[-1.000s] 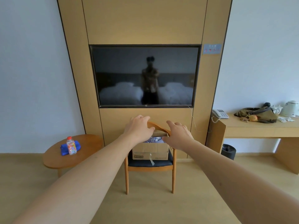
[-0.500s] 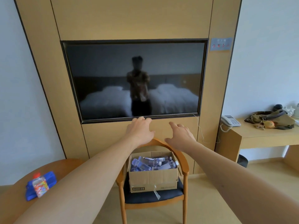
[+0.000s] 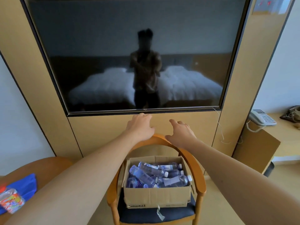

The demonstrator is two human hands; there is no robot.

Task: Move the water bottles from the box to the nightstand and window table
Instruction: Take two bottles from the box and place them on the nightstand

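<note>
Both arms are stretched forward above a chair. The left hand and right hand are held relaxed, grasping nothing. Bottles are piled in a box on the seat.

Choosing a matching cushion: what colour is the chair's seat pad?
Dark navy blue seat pad, in the head view.

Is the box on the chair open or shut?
Open: the box shows no top flaps, and water bottles lie exposed inside.
</note>
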